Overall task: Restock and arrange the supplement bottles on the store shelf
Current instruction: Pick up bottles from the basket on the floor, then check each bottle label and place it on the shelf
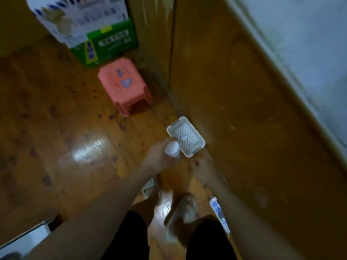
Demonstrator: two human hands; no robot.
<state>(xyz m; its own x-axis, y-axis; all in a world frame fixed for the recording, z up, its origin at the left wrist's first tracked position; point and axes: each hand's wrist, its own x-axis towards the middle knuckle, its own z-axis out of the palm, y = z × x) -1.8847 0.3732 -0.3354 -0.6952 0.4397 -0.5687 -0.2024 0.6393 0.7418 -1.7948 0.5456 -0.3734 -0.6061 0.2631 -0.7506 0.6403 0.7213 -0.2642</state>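
A white supplement bottle (171, 148) was gripped in the left hand (159, 158) above the basket (195, 150). Right hand (203, 168) blurred; fingers' state undeterminable. Judged light, rigid, smooth; best grasped round the body.

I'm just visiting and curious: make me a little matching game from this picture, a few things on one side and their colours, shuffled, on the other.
Things:
1. stool
2. basket
3. box
4. bottle, held in the left hand

Colours:
A. green
B. white, solid
C. pink
D. white, with a wall full of small holes

Pairs: 1-C, 2-D, 3-A, 4-B
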